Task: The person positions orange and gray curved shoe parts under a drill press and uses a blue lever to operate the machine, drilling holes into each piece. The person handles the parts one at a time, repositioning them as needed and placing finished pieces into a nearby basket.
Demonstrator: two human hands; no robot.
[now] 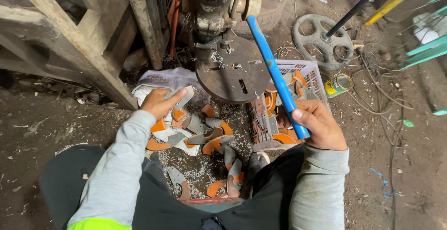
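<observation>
My left hand point(157, 103) grips a curved grey and orange metal piece point(183, 97) above a pile of like pieces point(205, 137) on the floor. My right hand point(320, 125) is closed around the blue handle point(277, 78) of a drill press lever, which runs up to a round knob point(252, 4). The round rusty drill press table point(233, 74) stands between my two hands, strewn with metal shavings. Grey sleeves cover both forearms.
A pale plastic crate point(311, 74) of orange and grey pieces sits by my right hand. A small tin can point(338, 85), a spoked metal wheel point(322, 39) and loose wires lie at the right. Wooden beams point(70, 34) stand at the left. A white cloth point(160, 81) underlies the pile.
</observation>
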